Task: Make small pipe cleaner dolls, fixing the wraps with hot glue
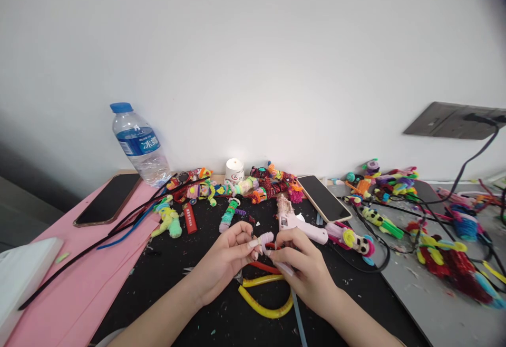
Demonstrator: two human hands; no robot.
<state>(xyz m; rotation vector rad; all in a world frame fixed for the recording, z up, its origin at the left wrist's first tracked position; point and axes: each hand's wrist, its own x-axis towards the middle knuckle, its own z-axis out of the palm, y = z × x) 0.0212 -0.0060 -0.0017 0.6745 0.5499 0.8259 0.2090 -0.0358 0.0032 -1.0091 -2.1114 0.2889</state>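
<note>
A pale pink pipe cleaner [267, 238], wound into a small coil, is held up between my two hands. My left hand [231, 256] pinches the coil's left end between thumb and fingers. My right hand [303, 260] grips its other side, fingers curled, with a pale strip running under the palm. Just behind my right hand lies a pale pink glue gun [297, 224]. Below the hands rests a hand tool with yellow handles [265, 311]; its metal end is partly hidden by my left hand. A red-orange handle [264, 268] shows between my hands.
Several colourful pipe cleaner figures [230, 214] lie along the wall and on the grey surface at right [435, 315]. Around them are two phones [107, 199], a water bottle [140, 146], a paper cup [234, 170] and black cables [462, 165]. A pale blue stick [299, 320] lies at the front.
</note>
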